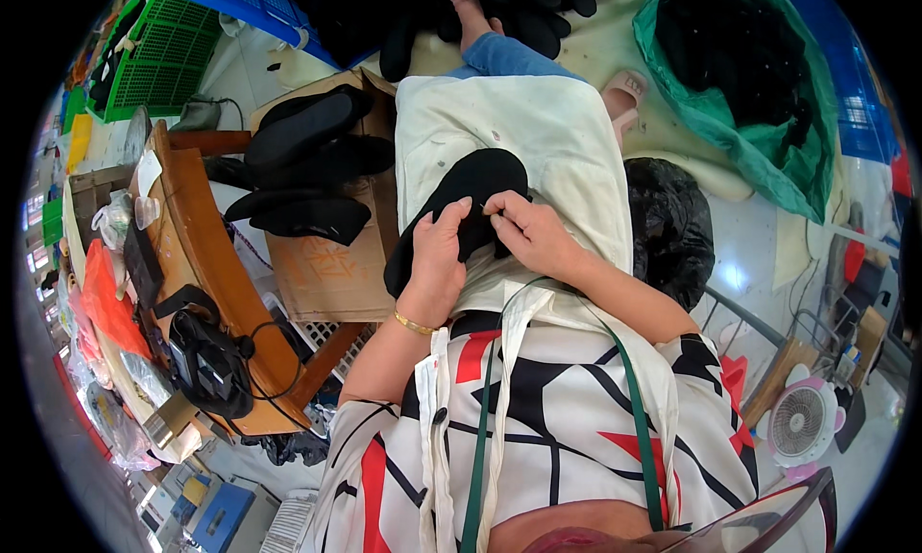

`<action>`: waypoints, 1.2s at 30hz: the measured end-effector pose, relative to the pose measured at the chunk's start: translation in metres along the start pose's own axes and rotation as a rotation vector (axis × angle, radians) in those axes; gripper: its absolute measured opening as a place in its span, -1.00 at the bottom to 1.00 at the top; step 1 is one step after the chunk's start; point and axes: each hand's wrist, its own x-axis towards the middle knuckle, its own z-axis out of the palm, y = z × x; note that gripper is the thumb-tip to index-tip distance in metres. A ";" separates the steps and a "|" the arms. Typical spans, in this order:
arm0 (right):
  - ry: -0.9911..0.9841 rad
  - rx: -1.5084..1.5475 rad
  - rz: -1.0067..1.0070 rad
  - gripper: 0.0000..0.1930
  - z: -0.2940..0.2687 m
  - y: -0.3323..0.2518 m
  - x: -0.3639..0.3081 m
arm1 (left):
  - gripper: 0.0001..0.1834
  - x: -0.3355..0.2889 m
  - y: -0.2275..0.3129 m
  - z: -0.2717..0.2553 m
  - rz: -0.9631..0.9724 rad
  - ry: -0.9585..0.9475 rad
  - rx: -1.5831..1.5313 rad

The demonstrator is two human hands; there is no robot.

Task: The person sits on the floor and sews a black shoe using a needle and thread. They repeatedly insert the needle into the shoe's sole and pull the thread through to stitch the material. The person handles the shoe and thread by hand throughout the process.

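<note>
Over my lap, on a cream apron [567,121], lies a black cloth shoe [488,177], its rounded end pointing away from me. My left hand [437,255] is closed round its left side, the thumb lying on top. Against the shoe's right edge, my right hand [538,234] is closed in a pinch, thumb and forefinger together. Whatever sits between those fingertips is too small to make out. To the left, several similar black cloth shoes [307,131] are stacked on a cardboard box [327,275].
A wooden table [206,255] at the left carries a black bag [206,361] and plastic bags. Far right stands a green sack [672,92] of black pieces. Beside my lap sits a black plastic bag [669,231]. A fan [805,419] is at the lower right, a green crate [168,59] far left.
</note>
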 end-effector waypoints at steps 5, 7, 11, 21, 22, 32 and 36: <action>0.036 -0.025 0.009 -0.88 0.004 -0.003 -0.002 | -0.91 0.002 0.000 -0.003 -0.060 0.014 0.003; 0.084 -0.034 -0.007 -0.88 0.010 -0.003 -0.003 | -0.91 0.001 0.000 -0.004 -0.057 0.004 -0.004; 0.124 0.063 0.085 -0.86 0.015 -0.004 0.005 | -0.91 0.000 -0.005 0.000 0.005 -0.022 0.013; -0.014 -0.231 0.023 -0.84 -0.031 -0.034 0.018 | -0.79 -0.002 -0.013 -0.006 0.210 -0.185 0.386; 0.038 -0.252 -0.008 -0.87 -0.034 -0.036 0.018 | -0.77 -0.003 -0.009 -0.003 0.275 -0.210 0.456; 0.441 -0.186 -0.218 -0.93 -0.041 -0.010 0.004 | -0.66 0.026 0.050 0.038 0.637 -0.652 1.458; 0.380 0.528 0.137 -0.88 -0.057 -0.006 0.005 | -0.67 0.044 0.050 0.056 0.473 -0.908 1.555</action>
